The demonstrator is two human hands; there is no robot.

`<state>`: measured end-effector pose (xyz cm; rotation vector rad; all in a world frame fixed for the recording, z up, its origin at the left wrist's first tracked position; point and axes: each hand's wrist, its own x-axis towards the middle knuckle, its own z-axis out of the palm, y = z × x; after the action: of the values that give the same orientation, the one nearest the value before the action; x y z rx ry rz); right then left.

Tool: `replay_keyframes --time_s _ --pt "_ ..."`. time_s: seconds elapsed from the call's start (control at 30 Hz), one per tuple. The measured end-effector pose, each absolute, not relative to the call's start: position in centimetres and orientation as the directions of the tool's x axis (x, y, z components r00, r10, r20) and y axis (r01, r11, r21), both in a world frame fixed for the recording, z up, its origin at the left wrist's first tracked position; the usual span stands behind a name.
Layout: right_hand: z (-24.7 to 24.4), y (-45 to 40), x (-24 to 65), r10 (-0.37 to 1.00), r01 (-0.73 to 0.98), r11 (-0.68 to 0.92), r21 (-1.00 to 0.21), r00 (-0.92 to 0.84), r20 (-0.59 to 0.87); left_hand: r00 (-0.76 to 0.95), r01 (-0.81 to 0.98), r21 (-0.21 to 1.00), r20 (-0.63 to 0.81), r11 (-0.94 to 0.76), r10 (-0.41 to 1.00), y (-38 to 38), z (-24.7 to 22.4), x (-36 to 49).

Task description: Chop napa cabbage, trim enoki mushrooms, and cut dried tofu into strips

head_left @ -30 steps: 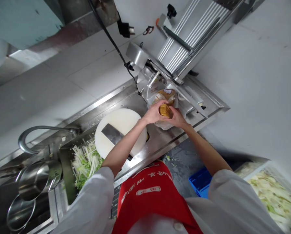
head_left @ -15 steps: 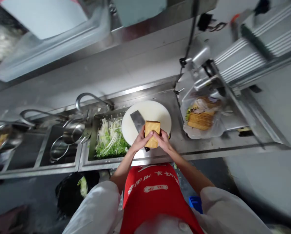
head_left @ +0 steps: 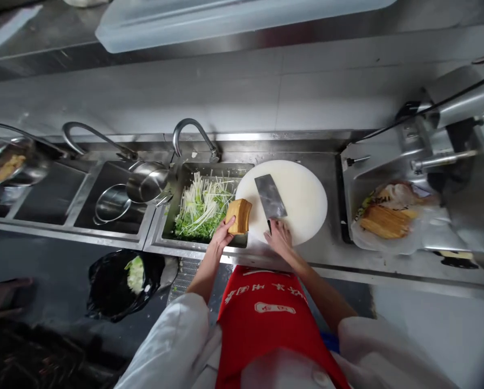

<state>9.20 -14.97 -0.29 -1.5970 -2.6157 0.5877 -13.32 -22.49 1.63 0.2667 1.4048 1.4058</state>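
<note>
My left hand grips a stack of brown tofu sheets, held up at the left edge of a round white cutting board. The layered side of the stack faces right. My right hand is closed round the black handle of a cleaver. The cleaver's broad blade lies flat on the board and points away from me. In the sink just left of the board are cut white stems and green leaves.
More brown sheets lie in a plastic-lined tray at the right, beside a machine with metal parts. Steel pots and faucets stand along the left sinks. A bin with a black bag is on the floor.
The stack has gone from both hands to my left hand alone and moved left over the board's edge. My right hand has let go of it and taken the cleaver's handle. The view has turned left.
</note>
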Motion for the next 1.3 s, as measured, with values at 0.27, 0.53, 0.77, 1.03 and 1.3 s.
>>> replay_keyframes --time_s 0.27,0.53,0.77,1.03,1.3 --pt "0.5 -13.5 9.2 0.952 0.917 0.156 -0.368 -0.239 -0.192 -0.124 -0.419 0.854 -0.389 0.307 0.913 -17.8 2.0 -17.8" --pt "3.0 -14.3 19.7 0.969 0.777 -0.023 -0.629 -0.139 -0.206 0.238 -0.151 0.912 -0.340 0.381 0.910 -12.5 1.5 -11.9" --pt "2.8 -14.8 21.6 0.917 0.850 0.111 -0.516 -0.287 -0.275 0.015 0.496 0.848 -0.223 0.187 0.975 -13.9 0.2 -9.6" --pt "4.1 -13.8 20.5 0.761 0.849 0.315 -0.424 -0.493 -0.421 -0.302 0.903 0.238 -0.236 0.357 0.924 -15.4 2.0 -4.0" --pt "4.1 -12.4 21.6 0.726 0.836 0.407 -0.368 -0.541 -0.425 -0.262 0.910 0.258 -0.246 0.324 0.933 -12.9 2.0 -4.5"
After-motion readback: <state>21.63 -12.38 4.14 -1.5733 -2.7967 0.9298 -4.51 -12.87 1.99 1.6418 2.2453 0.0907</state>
